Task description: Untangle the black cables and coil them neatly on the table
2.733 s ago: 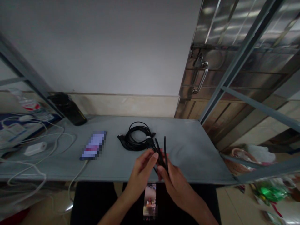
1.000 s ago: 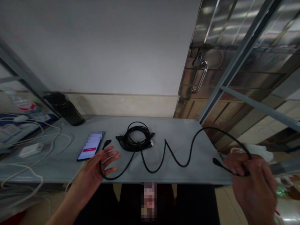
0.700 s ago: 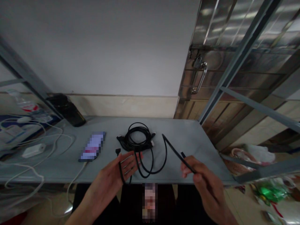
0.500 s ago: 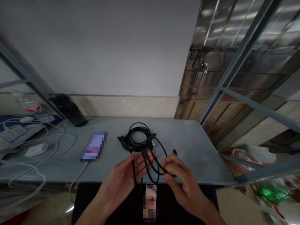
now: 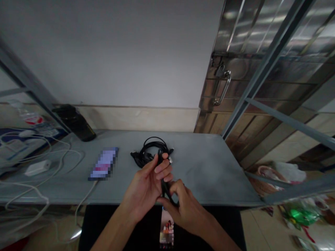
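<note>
A black cable (image 5: 164, 188) runs in gathered loops between my two hands, over the front edge of the grey table (image 5: 206, 167). My left hand (image 5: 148, 186) is closed round its upper part, thumb and fingers pressed together. Lower down, my right hand (image 5: 184, 205) grips the same cable between thumb and curled fingers. Just behind my hands lies a coil of black cable (image 5: 154, 141) with connectors at its sides, partly covered by my left hand. Below, a lit phone screen (image 5: 166, 230) shows against a dark surface.
On the left lie a phone (image 5: 104, 163) with a white cord, a white charger (image 5: 38, 167), a black bottle (image 5: 75, 122) and a clear plastic bottle (image 5: 35, 120). Metal frame posts (image 5: 261, 76) rise at the sides. A metal door (image 5: 243, 69) stands at the right.
My left hand has closed round the cable and risen a little. My right hand has moved left and closer to it. The loose loops have been drawn together between my hands.
</note>
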Motion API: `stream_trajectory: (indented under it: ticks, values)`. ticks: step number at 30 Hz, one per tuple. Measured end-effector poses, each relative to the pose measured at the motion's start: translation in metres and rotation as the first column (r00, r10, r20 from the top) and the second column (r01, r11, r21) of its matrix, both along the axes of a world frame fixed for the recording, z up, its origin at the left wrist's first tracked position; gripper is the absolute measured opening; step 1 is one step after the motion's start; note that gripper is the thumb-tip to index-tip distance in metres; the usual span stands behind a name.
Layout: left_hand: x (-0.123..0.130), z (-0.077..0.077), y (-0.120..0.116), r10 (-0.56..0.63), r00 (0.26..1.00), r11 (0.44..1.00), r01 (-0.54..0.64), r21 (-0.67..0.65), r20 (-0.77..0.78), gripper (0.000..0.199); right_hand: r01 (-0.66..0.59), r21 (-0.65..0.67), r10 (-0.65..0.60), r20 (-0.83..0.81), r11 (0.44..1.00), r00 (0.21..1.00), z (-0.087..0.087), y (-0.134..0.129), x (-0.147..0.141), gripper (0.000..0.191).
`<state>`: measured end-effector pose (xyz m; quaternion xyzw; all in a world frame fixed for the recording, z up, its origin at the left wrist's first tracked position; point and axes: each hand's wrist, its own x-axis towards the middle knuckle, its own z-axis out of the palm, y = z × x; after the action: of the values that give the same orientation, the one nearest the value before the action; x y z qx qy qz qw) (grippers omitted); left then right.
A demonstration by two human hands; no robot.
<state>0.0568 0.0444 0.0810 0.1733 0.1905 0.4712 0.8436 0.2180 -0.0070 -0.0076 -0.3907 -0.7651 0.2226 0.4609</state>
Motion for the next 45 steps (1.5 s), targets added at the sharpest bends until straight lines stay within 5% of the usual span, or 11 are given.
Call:
stream_trajectory:
  ticks: [4,9,12,15,18,20,25,30,34,39,45]
  values:
    - [-0.01,0.003,0.012,-0.005,0.997,0.996,0.013,0.094,-0.083,0.023,-0.007,0.074,0.01,-0.048,0.997,0.999,-0.009,0.016,-0.002,0.036]
    - [-0.031,-0.013,0.048,0.16,0.866,0.925,0.037,0.379,-0.473,0.03,-0.148,0.188,0.064,0.395,0.971,0.917,0.006,0.072,0.012,0.018]
    - [-0.043,-0.035,0.084,0.475,0.625,0.796,-0.004,0.605,-0.62,0.038,-0.146,0.249,-0.021,0.565,0.957,0.825,0.004,0.118,0.013,0.005]
    - [-0.058,-0.065,0.121,0.697,0.273,0.679,0.043,0.733,-0.663,0.038,-0.113,0.235,-0.043,0.572,0.965,0.819,-0.01,0.159,0.004,0.011]
    - [-0.072,-0.098,0.145,0.789,-0.044,0.615,0.087,0.784,-0.613,0.036,-0.103,0.198,-0.022,0.544,0.975,0.839,-0.029,0.187,-0.005,0.018]
    - [-0.08,-0.117,0.153,0.791,-0.129,0.609,0.081,0.789,-0.598,0.038,-0.092,0.162,-0.004,0.512,0.983,0.859,-0.043,0.197,-0.01,0.023]
    - [-0.092,-0.147,0.156,0.771,-0.198,0.63,0.099,0.77,-0.605,0.04,-0.087,0.08,0.047,0.403,0.993,0.914,-0.066,0.198,-0.008,0.025]
    - [-0.094,-0.157,0.156,0.787,-0.234,0.608,0.135,0.782,-0.571,0.054,-0.126,0.044,0.103,0.342,0.991,0.934,-0.065,0.186,-0.004,0.045]
    - [-0.094,-0.159,0.154,0.812,-0.231,0.574,0.155,0.804,-0.536,0.057,-0.158,0.062,0.124,0.373,0.986,0.92,-0.064,0.18,-0.007,0.07]
    - [-0.091,-0.154,0.151,0.825,-0.183,0.564,0.206,0.8,-0.535,0.046,-0.116,0.141,0.037,0.467,0.983,0.884,-0.067,0.177,-0.016,0.057]
    - [-0.088,-0.149,0.148,0.823,-0.174,0.567,0.222,0.793,-0.54,0.05,-0.165,0.228,0.004,0.576,0.959,0.817,-0.067,0.168,-0.033,0.082]
